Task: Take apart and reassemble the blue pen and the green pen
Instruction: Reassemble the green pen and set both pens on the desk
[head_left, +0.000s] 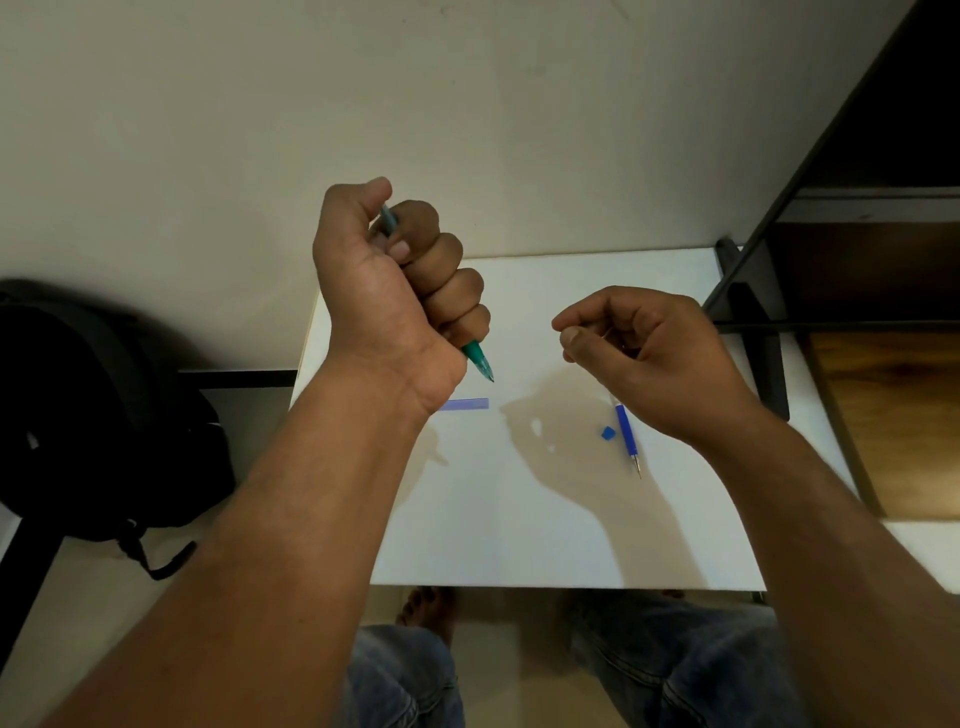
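While the left hand (395, 291) is curled into a fist around the green pen (479, 359), the pen's tip pokes out below the little finger and its upper end shows by the thumb. Held above the white table (545, 519), the right hand (644, 353) has thumb and forefinger pinched together; what they hold is too small to tell. On the table lie the blue refill (627, 436), a small blue piece (608, 433) just beside it, and a pale blue barrel (467, 404).
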